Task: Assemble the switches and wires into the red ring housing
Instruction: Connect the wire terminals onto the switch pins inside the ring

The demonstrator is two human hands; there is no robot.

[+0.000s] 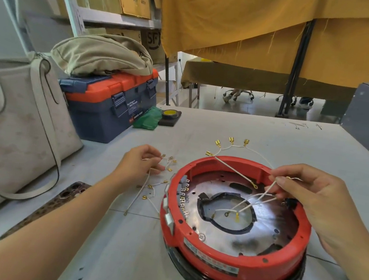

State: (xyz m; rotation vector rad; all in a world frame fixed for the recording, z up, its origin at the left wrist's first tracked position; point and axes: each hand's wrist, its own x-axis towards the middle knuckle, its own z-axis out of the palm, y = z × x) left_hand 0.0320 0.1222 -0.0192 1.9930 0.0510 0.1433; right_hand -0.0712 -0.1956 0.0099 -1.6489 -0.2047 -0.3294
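Both forearms are bare to the frame's edge, with no sleeves; the left hand point(140, 163) and right hand point(317, 201) wear no gloves, rings or watch.

A red ring housing point(232, 258) sits on the grey table point(134, 249), its metal plate point(225, 234) showing inside. The right hand point(319, 201) pinches a bundle of white wires point(250, 202) above it, their gold terminals dangling over the central opening. The left hand point(140, 164), just left of the housing, holds a second wire set point(163, 179) that trails across the table. Further left stand a blue and orange toolbox point(109, 106) with a khaki bag point(101, 55) on top and a cream tote point(17, 125).
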